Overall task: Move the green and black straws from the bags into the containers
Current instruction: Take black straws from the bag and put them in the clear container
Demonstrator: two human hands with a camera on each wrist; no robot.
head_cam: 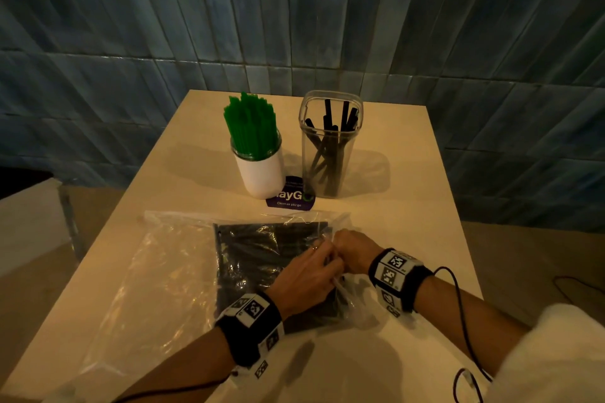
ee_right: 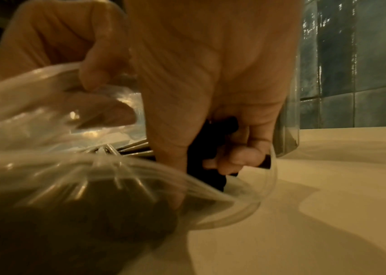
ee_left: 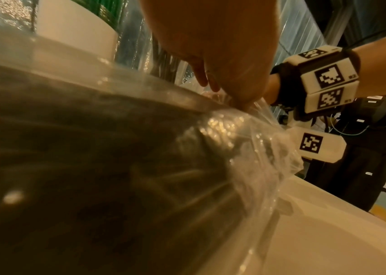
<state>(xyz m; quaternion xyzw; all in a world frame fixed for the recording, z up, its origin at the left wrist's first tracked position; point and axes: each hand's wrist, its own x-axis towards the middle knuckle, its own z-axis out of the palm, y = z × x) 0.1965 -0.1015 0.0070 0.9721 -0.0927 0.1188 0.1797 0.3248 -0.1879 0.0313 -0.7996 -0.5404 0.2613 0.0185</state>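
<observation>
- the black straws (head_cam: pixel 262 258) lie flat inside a clear bag (head_cam: pixel 157 271) in the lower middle of the head view. their long way runs left to right across the frame, and their right ends point at the bag's open mouth, where both hands meet.
- the right hand (head_cam: pixel 352 250) is the near one. in the right wrist view its fingers (ee_right: pixel 234 160) are curled round a small bunch of black straws (ee_right: pixel 210 148) just inside the mouth, so i think the pull should go to the right, along the straws.
- the left hand (head_cam: pixel 304 275) pinches the top edge of the bag (ee_left: pixel 246 119) and holds the mouth up and open.
- some black straws already stand in the clear container (head_cam: pixel 329 147), upper middle of the head view, straight up the frame from the hands.
- the green straws (head_cam: pixel 252 124) stand packed in the white jar (head_cam: pixel 262 173), just left of the clear container. no green straws show in a bag.
- a purple sticker (head_cam: pixel 291 201) on the table (head_cam: pixel 409 206) sits between the two containers. it reads "ayg" with "clean as you go" under it; the jar hides the start of the word.
- the wrist bands (head_cam: pixel 396 275) carry black and white square codes. a dark shirt at the right of the left wrist view has letters too small to read.
</observation>
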